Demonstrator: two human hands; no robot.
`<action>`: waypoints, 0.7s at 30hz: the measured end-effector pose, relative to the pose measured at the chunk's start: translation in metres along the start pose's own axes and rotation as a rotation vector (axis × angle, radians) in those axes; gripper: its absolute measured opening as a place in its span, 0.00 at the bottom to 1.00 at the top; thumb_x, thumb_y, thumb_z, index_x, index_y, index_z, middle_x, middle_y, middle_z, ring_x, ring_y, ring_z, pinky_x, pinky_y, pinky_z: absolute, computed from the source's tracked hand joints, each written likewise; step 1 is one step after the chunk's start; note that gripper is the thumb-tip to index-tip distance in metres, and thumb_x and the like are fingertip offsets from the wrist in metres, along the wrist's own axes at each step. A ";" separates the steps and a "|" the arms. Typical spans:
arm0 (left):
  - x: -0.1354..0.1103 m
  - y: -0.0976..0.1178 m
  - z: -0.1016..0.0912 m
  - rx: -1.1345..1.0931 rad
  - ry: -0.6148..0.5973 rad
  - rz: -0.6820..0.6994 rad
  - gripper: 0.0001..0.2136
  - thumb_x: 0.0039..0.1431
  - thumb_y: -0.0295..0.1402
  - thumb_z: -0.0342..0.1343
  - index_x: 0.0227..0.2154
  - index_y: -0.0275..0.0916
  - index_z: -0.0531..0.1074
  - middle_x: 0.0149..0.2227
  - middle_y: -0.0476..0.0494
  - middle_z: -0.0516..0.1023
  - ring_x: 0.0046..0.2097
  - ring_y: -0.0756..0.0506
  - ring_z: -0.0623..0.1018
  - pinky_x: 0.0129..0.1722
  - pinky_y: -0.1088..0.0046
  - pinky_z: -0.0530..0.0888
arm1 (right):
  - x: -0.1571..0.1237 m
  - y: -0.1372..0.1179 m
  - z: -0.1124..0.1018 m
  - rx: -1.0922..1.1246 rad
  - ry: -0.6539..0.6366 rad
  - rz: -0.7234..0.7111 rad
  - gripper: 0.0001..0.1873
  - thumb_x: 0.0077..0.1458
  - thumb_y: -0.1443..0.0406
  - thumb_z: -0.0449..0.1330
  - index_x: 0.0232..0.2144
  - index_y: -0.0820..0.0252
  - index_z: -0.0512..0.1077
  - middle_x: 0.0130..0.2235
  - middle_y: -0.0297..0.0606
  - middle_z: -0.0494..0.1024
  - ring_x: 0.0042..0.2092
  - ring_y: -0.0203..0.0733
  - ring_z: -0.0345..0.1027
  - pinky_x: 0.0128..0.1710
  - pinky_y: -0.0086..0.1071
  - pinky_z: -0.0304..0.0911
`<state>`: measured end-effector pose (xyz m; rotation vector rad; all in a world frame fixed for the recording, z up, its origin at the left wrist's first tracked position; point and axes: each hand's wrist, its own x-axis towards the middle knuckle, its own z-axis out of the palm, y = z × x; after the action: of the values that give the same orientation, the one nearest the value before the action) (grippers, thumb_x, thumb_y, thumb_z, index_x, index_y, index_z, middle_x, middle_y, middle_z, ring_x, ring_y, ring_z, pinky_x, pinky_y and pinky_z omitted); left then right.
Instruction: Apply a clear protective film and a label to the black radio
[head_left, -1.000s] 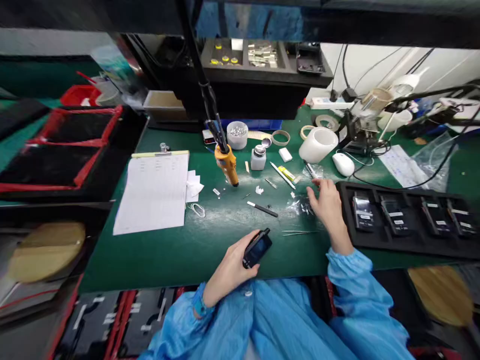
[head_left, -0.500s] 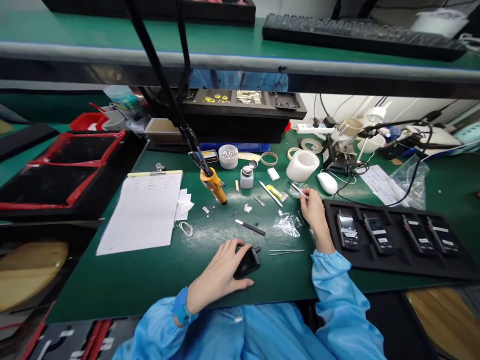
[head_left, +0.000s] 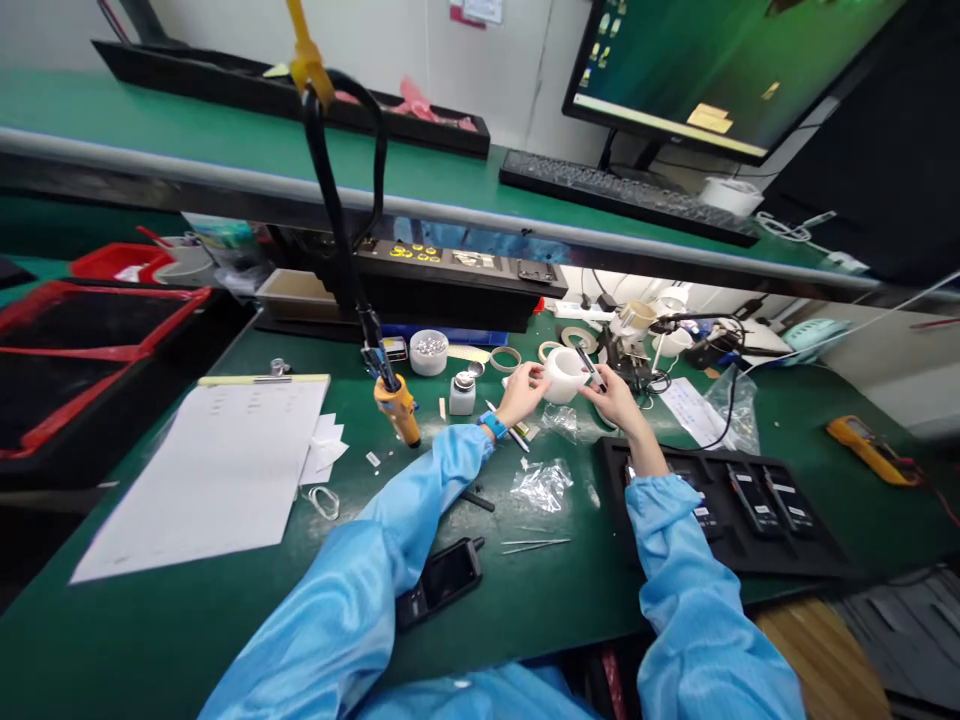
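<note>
Both my hands reach forward to a white roll [head_left: 562, 378], one on each side. My left hand [head_left: 523, 394] has its fingers closed on the roll's left side. In my right hand [head_left: 618, 402] is a slim dark pen-like tool [head_left: 590, 366], slanting up to the left. The right fingertips also meet the roll's right side. Partly behind my left sleeve, a black handheld device [head_left: 450, 575] with a screen and stubby antenna lies on the green table. A crumpled clear plastic bag [head_left: 544, 485] and tweezers [head_left: 536, 545] lie near it.
At right, a black foam tray [head_left: 724, 545] holds several handheld devices. An orange electric screwdriver [head_left: 397, 408] hangs above the table beside a clipboard with paper [head_left: 217, 465]. A small white bottle [head_left: 462, 396] stands behind my left arm. A yellow multimeter [head_left: 870, 450] lies far right.
My left hand has left the handheld device and gone forward to the white roll. My right hand has brought the pen-like tool up to the roll. The view has tilted up and shifted right.
</note>
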<state>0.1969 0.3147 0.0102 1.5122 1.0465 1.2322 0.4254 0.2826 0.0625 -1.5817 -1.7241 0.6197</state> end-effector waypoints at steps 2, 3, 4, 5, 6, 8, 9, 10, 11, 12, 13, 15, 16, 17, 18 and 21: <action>0.014 -0.012 0.010 -0.007 0.064 -0.001 0.10 0.62 0.24 0.73 0.39 0.39 0.78 0.42 0.42 0.84 0.36 0.48 0.84 0.42 0.68 0.87 | 0.010 0.002 -0.005 0.016 -0.045 -0.007 0.34 0.47 0.40 0.73 0.47 0.55 0.78 0.27 0.22 0.58 0.32 0.42 0.57 0.41 0.38 0.62; 0.017 -0.017 0.013 -0.012 0.082 0.004 0.10 0.61 0.24 0.74 0.38 0.39 0.78 0.41 0.43 0.83 0.35 0.48 0.83 0.42 0.68 0.87 | 0.012 0.003 -0.006 0.023 -0.064 -0.009 0.35 0.47 0.39 0.73 0.47 0.56 0.78 0.26 0.22 0.57 0.32 0.42 0.56 0.41 0.38 0.61; 0.019 -0.022 0.016 -0.017 0.093 0.011 0.10 0.61 0.25 0.75 0.37 0.39 0.78 0.41 0.43 0.83 0.34 0.48 0.83 0.41 0.68 0.87 | 0.014 0.005 -0.007 0.030 -0.083 -0.011 0.36 0.47 0.38 0.73 0.47 0.56 0.79 0.26 0.22 0.56 0.31 0.42 0.55 0.40 0.37 0.60; 0.019 -0.026 0.018 -0.023 0.098 0.019 0.10 0.61 0.25 0.75 0.36 0.40 0.78 0.40 0.44 0.84 0.33 0.49 0.82 0.40 0.68 0.87 | 0.015 0.006 -0.007 0.036 -0.101 -0.012 0.36 0.47 0.37 0.73 0.47 0.56 0.80 0.26 0.22 0.56 0.31 0.41 0.54 0.40 0.37 0.59; 0.019 -0.030 0.019 -0.028 0.100 0.026 0.10 0.61 0.26 0.75 0.35 0.40 0.78 0.40 0.44 0.84 0.33 0.49 0.82 0.40 0.68 0.87 | 0.015 0.008 -0.007 0.041 -0.118 -0.012 0.36 0.48 0.36 0.73 0.46 0.56 0.80 0.26 0.22 0.56 0.31 0.41 0.53 0.39 0.37 0.58; 0.016 -0.036 0.023 -0.036 0.104 0.031 0.09 0.61 0.25 0.75 0.34 0.40 0.79 0.39 0.44 0.84 0.32 0.49 0.82 0.39 0.69 0.87 | 0.015 0.011 -0.006 0.053 -0.141 -0.009 0.36 0.49 0.35 0.72 0.44 0.57 0.81 0.26 0.22 0.55 0.31 0.41 0.52 0.38 0.37 0.57; 0.015 -0.039 0.024 -0.038 0.106 0.030 0.09 0.62 0.25 0.74 0.34 0.40 0.79 0.39 0.44 0.84 0.33 0.48 0.82 0.39 0.69 0.86 | 0.015 0.013 -0.005 0.059 -0.148 -0.007 0.36 0.50 0.34 0.73 0.43 0.57 0.81 0.26 0.22 0.55 0.31 0.40 0.51 0.38 0.36 0.56; 0.014 -0.042 0.025 -0.040 0.108 0.028 0.08 0.62 0.24 0.73 0.33 0.40 0.79 0.39 0.44 0.84 0.33 0.48 0.82 0.40 0.69 0.86 | 0.015 0.015 -0.005 0.065 -0.151 -0.004 0.35 0.50 0.34 0.73 0.42 0.57 0.80 0.26 0.23 0.55 0.31 0.40 0.51 0.38 0.36 0.56; 0.014 -0.044 0.025 -0.040 0.108 0.025 0.08 0.62 0.24 0.72 0.33 0.40 0.79 0.39 0.44 0.84 0.34 0.48 0.82 0.40 0.69 0.86 | 0.014 0.016 -0.004 0.072 -0.151 -0.002 0.35 0.50 0.34 0.73 0.41 0.57 0.80 0.26 0.23 0.55 0.31 0.40 0.51 0.38 0.36 0.56; 0.013 -0.046 0.025 -0.040 0.107 0.022 0.07 0.63 0.24 0.71 0.33 0.40 0.79 0.39 0.44 0.84 0.35 0.47 0.83 0.41 0.69 0.86 | 0.014 0.018 -0.003 0.081 -0.151 0.001 0.35 0.50 0.34 0.73 0.40 0.57 0.80 0.27 0.23 0.56 0.32 0.40 0.51 0.38 0.36 0.56; 0.013 -0.048 0.025 -0.038 0.105 0.018 0.07 0.64 0.25 0.71 0.33 0.40 0.79 0.39 0.44 0.85 0.35 0.47 0.83 0.41 0.69 0.86 | 0.013 0.019 -0.003 0.090 -0.150 0.004 0.35 0.50 0.34 0.73 0.40 0.57 0.80 0.27 0.24 0.57 0.32 0.40 0.51 0.38 0.36 0.56; 0.013 -0.051 0.024 -0.032 0.096 0.011 0.06 0.66 0.27 0.69 0.34 0.41 0.79 0.39 0.44 0.85 0.36 0.47 0.83 0.42 0.70 0.85 | 0.013 0.022 0.000 0.112 -0.142 0.010 0.34 0.51 0.34 0.74 0.41 0.57 0.80 0.28 0.25 0.60 0.33 0.40 0.52 0.39 0.36 0.56; 0.013 -0.052 0.024 -0.029 0.089 0.007 0.05 0.67 0.29 0.69 0.35 0.41 0.79 0.40 0.44 0.85 0.36 0.47 0.82 0.42 0.70 0.85 | 0.012 0.023 0.001 0.123 -0.136 0.014 0.34 0.51 0.35 0.74 0.41 0.57 0.80 0.29 0.26 0.62 0.33 0.40 0.53 0.40 0.36 0.57; 0.013 -0.053 0.023 -0.025 0.082 0.003 0.05 0.67 0.30 0.68 0.35 0.41 0.79 0.40 0.44 0.85 0.36 0.47 0.82 0.42 0.70 0.85 | 0.012 0.024 0.002 0.133 -0.130 0.018 0.34 0.51 0.36 0.74 0.42 0.57 0.79 0.29 0.26 0.63 0.34 0.41 0.54 0.40 0.36 0.58; 0.013 -0.054 0.023 -0.023 0.076 0.001 0.04 0.68 0.31 0.68 0.36 0.41 0.79 0.40 0.44 0.85 0.36 0.47 0.82 0.42 0.70 0.85 | 0.011 0.025 0.004 0.141 -0.124 0.022 0.33 0.51 0.37 0.74 0.42 0.57 0.79 0.30 0.27 0.65 0.34 0.41 0.55 0.40 0.36 0.59; 0.013 -0.054 0.021 -0.016 0.057 -0.002 0.04 0.68 0.31 0.65 0.36 0.41 0.77 0.39 0.44 0.84 0.35 0.47 0.81 0.41 0.70 0.83 | 0.010 0.027 0.009 0.152 -0.112 0.035 0.31 0.50 0.39 0.75 0.41 0.57 0.78 0.31 0.29 0.68 0.35 0.41 0.59 0.41 0.36 0.61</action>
<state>0.2158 0.3373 -0.0410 1.4706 1.0723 1.2863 0.4363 0.2975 0.0380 -1.4978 -1.6900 0.8508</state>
